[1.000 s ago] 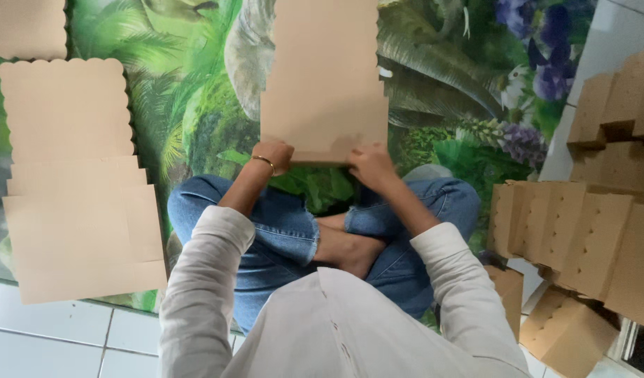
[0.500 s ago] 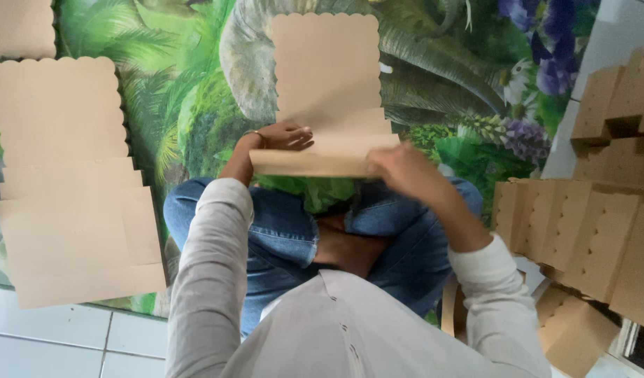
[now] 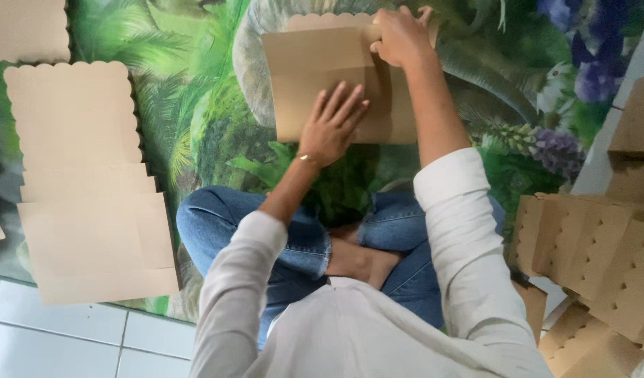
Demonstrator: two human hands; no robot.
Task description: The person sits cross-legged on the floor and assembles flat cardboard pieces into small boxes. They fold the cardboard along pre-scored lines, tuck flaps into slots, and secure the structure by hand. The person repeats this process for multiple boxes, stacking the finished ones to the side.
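A flat brown cardboard sheet (image 3: 315, 70) with a scalloped far edge lies on the leaf-print mat (image 3: 196, 126) in front of my crossed legs. My left hand (image 3: 332, 126) presses flat on the sheet's middle, fingers spread. My right hand (image 3: 399, 35) grips a folded flap at the sheet's far right corner. I wear a white long-sleeved top and blue jeans.
A stack of flat scalloped cardboard sheets (image 3: 84, 182) lies on the mat to my left, with another sheet (image 3: 24, 28) at the far left corner. Folded cardboard boxes (image 3: 602, 252) pile up at my right. White floor tiles (image 3: 56, 343) border the mat.
The cardboard went from held up in both hands to lying flat on the mat. My left hand now presses on it and my right hand has reached to its far corner.
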